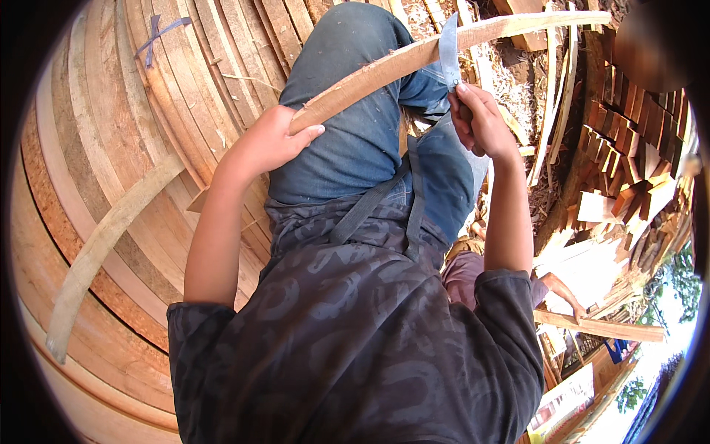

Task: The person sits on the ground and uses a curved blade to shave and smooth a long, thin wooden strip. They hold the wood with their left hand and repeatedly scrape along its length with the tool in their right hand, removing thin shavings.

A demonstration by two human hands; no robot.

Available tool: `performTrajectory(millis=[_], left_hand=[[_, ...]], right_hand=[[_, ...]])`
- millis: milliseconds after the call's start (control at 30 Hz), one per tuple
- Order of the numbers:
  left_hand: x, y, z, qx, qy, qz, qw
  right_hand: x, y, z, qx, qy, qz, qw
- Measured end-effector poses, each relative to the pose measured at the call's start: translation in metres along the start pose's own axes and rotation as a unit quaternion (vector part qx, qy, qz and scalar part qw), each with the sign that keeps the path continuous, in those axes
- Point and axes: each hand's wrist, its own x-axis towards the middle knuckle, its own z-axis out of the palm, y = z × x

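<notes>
Curved planks of a wooden hull [111,148] filled the left of the scene, with stacked offcuts [629,155] and shavings [510,81] littering the ground far right. Fingers [307,133] of the left hand [266,144] were wrapped tight around the near end of a long curved wooden slat [414,55], thumb pressed along its face. The right hand [481,122] was closed around the handle of a blade [448,48], whose flat steel stood upright against the slat's middle.

The slat ran from the left hand across the person's jeans-clad knee [355,89] and on towards the far right. It looked light, thin and springy, rough-edged rather than slippery, and likely to flex or split if bent hard; a grip near the end, braced on the knee, seemed the sound hold.

Another bent strip [103,237] lay loose on the planking at left. Another person's arm [562,292] showed at lower right, resting near a timber beam [599,325].
</notes>
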Motion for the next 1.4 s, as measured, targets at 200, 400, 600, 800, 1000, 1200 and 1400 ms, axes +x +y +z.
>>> performTrajectory(millis=[200, 400, 600, 800, 1000, 1200, 1400], left_hand=[[-0.002, 0.005, -0.002, 0.006, -0.018, -0.009, 1.000], [-0.004, 0.009, 0.002, -0.012, -0.002, -0.014, 1.000], [-0.007, 0.003, 0.014, 0.015, 0.049, 0.003, 0.999], [-0.015, 0.014, 0.018, -0.010, 0.085, -0.003, 0.996], [-0.016, 0.014, 0.022, -0.011, 0.089, -0.008, 0.996], [-0.010, 0.012, 0.024, 0.033, 0.109, 0.006, 0.993], [-0.013, 0.016, 0.030, 0.026, 0.129, -0.014, 0.991]], right_hand=[[-0.001, 0.009, 0.016, -0.057, 0.291, -0.163, 0.941], [0.001, 0.005, 0.070, -0.332, 0.318, -0.248, 0.853], [0.006, 0.012, 0.067, -0.381, 0.291, -0.155, 0.864], [0.041, 0.019, 0.025, -0.440, 0.393, -0.124, 0.798], [0.041, 0.037, -0.068, -0.438, 0.486, -0.122, 0.746], [0.009, 0.002, 0.043, -0.451, 0.319, -0.156, 0.819], [0.041, 0.006, 0.051, -0.480, 0.345, -0.121, 0.797]])
